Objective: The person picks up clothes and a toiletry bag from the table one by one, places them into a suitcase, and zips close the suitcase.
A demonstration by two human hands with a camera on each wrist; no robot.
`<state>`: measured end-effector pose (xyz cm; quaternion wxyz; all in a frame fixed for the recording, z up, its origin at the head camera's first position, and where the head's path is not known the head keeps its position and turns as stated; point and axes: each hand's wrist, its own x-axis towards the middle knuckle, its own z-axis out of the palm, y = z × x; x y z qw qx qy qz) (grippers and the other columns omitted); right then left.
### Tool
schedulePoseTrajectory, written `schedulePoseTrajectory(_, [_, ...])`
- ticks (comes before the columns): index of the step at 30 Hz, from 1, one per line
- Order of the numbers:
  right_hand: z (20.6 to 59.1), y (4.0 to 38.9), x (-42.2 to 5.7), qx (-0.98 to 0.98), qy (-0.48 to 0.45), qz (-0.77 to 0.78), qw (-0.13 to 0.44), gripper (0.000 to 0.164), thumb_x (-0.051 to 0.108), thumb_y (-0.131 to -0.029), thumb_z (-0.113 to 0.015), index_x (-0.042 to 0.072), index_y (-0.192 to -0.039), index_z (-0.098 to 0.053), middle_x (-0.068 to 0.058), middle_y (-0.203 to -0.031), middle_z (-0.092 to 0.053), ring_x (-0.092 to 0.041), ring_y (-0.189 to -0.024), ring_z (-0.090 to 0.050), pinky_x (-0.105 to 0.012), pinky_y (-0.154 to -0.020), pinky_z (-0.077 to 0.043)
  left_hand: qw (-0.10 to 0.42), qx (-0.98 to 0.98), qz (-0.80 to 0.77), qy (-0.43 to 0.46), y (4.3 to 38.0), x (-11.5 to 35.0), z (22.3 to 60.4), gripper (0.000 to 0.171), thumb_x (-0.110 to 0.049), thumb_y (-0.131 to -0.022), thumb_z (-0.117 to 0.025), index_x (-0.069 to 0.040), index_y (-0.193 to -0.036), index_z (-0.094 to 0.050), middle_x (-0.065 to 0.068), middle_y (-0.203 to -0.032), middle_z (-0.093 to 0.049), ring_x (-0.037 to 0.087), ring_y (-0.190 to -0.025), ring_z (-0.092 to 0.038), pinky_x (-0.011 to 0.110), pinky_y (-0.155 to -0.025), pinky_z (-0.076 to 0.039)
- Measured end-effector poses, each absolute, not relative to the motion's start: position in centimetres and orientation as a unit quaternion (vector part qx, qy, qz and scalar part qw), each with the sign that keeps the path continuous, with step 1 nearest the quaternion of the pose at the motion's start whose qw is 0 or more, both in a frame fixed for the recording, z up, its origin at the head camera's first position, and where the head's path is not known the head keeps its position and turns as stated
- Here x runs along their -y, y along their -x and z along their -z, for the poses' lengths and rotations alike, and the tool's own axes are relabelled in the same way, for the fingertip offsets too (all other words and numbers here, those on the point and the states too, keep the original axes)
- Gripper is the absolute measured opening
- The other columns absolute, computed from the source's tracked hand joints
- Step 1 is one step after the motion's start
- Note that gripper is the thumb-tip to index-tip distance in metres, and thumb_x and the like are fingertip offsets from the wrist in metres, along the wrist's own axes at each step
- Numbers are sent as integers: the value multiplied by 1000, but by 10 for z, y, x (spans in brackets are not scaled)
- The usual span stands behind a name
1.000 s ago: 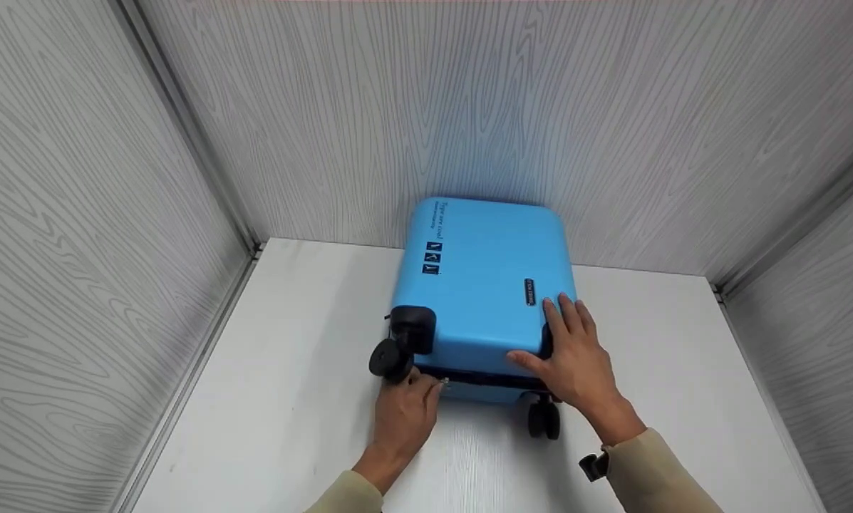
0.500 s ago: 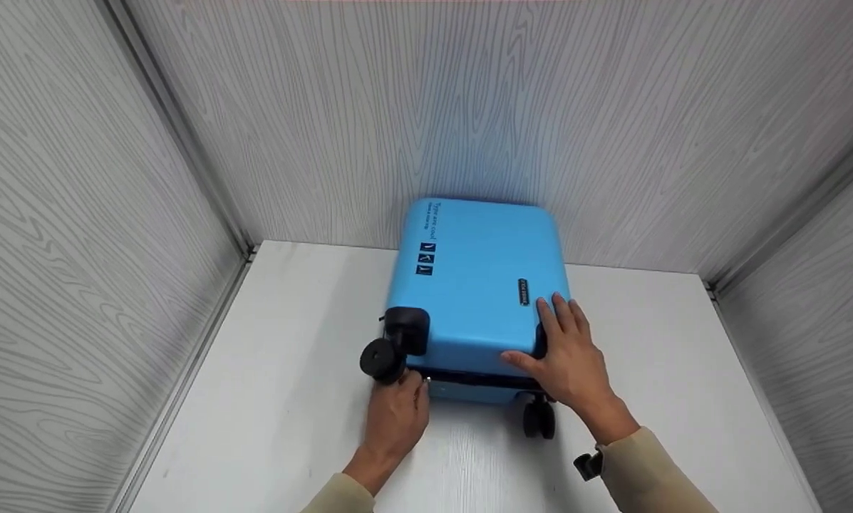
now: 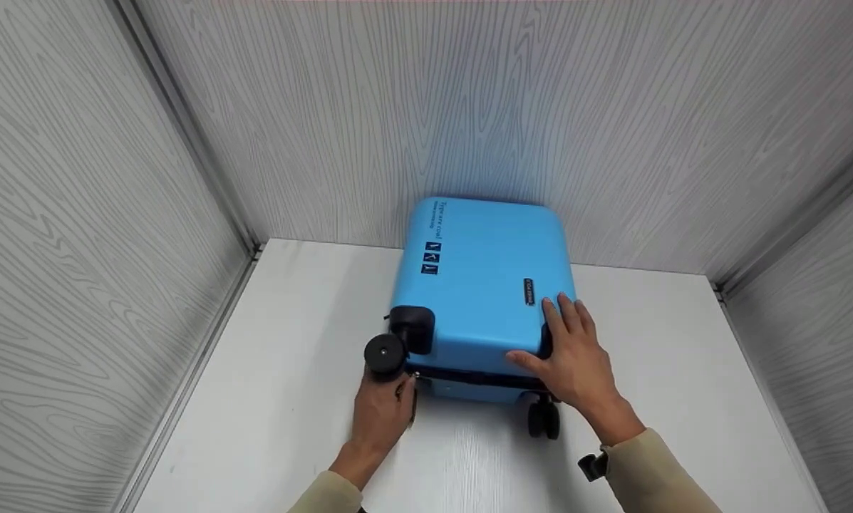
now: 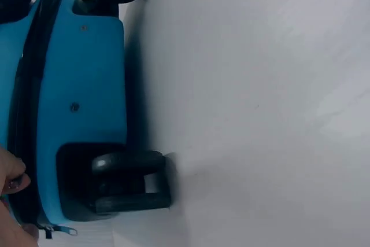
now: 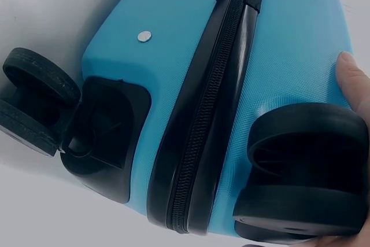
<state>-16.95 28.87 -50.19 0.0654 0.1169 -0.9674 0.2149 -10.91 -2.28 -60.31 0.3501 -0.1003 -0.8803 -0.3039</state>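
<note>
A light blue hard-shell suitcase [image 3: 483, 249] lies flat, its wheeled end facing me. Along that end runs a black zipper [image 5: 199, 114] between dark trim strips. My left hand [image 3: 382, 413] pinches a small metal zipper pull [image 3: 417, 375] near the left corner, just below the upper left wheel [image 3: 385, 354]; its fingertips are partly hidden. In the left wrist view, another zipper pull [image 4: 68, 231] sticks out at the corner close to those fingers. With fingers spread, my right hand [image 3: 579, 360] rests on the suitcase's near right corner, covering the wheel there.
The suitcase lies on a white surface [image 3: 312, 313], its far end near the back wall [image 3: 340, 128]. Wood-grain panels rise at left [image 3: 63, 235] and right [image 3: 818, 320]. A lower right wheel [image 3: 544, 419] juts out toward me.
My left hand has slid left along the zipper with the zipper pull, toward the corner. The upper left wheel has swivelled slightly. My right hand keeps its place on the suitcase.
</note>
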Motion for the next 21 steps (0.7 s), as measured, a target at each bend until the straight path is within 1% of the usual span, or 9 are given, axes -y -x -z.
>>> schedulePoseTrajectory(1, [502, 170, -289, 968, -116, -214, 64, 117, 84, -84, -64, 13, -169, -26, -16, -176, -17, -43, -162, -13, -67, -94, -53, 343, 880, 314, 97, 109, 25, 603, 18, -9, -92, -80, -10, -82, -65, 10, -91, -58, 23, -82, -61, 45, -72, -57])
schedulePoseTrajectory(3, [502, 170, -289, 968, -115, -215, 62, 118, 85, -84, -63, 13, -169, -26, -16, -176, -17, -43, -162, -13, -67, -94, -53, 328, 878, 337, 85, 109, 30, 602, 14, -11, -91, -80, -7, -93, -67, 10, -98, -59, 22, -84, -64, 45, -74, -59])
schedulePoseTrajectory(6, [502, 169, -290, 968, -113, -216, 62, 119, 86, -83, -62, 13, -169, -26, -16, -176, -17, -43, -162, -13, -68, -96, -52, 306, 875, 368, 70, 111, 37, 599, 28, -12, -93, -79, -3, -115, -63, 11, -106, -58, 21, -86, -66, 45, -76, -61])
schedulePoseTrajectory(8, [502, 169, -290, 968, -112, -217, 62, 119, 87, -83, -62, 13, -169, -26, -16, -176, -17, -43, -162, -13, -68, -96, -52, 295, 877, 375, 62, 112, 41, 599, 35, -13, -94, -77, -2, -124, -60, 11, -109, -56, 21, -87, -66, 44, -76, -61])
schedulePoseTrajectory(9, [502, 169, -290, 968, -112, -217, 62, 119, 87, -83, -62, 13, -169, -26, -16, -176, -17, -43, -162, -13, -68, -96, -52, 293, 880, 370, 60, 113, 43, 599, 34, -13, -94, -77, -2, -123, -61, 10, -109, -55, 21, -86, -66, 44, -75, -61])
schedulePoseTrajectory(12, [502, 170, -290, 968, -113, -216, 63, 119, 86, -83, -62, 13, -169, -26, -16, -176, -17, -43, -162, -13, -67, -95, -52, 290, 884, 363, 52, 113, 49, 600, 24, -12, -92, -79, -2, -111, -67, 8, -108, -54, 19, -87, -65, 42, -74, -60])
schedulePoseTrajectory(16, [503, 170, -290, 967, -115, -216, 67, 118, 85, -83, -63, 13, -169, -26, -16, -176, -17, -42, -162, -13, -67, -94, -53, 302, 891, 334, 64, 116, 56, 599, 11, -4, -85, -83, -3, -94, -76, 7, -105, -55, 23, -97, -61, 42, -83, -56])
schedulePoseTrajectory(18, [503, 171, -290, 967, -115, -217, 67, 118, 85, -83, -63, 14, -169, -26, -15, -176, -17, -42, -162, -13, -67, -94, -53, 320, 895, 303, 73, 119, 60, 597, 10, 0, -82, -84, -4, -88, -77, 8, -101, -55, 26, -97, -58, 45, -87, -53])
schedulePoseTrajectory(21, [504, 171, -289, 967, -114, -219, 66, 118, 86, -83, -62, 14, -169, -26, -15, -176, -17, -42, -162, -14, -67, -94, -53, 352, 896, 259, 72, 123, 66, 595, 15, 2, -77, -87, -6, -80, -74, 8, -94, -57, 30, -94, -57, 49, -86, -49])
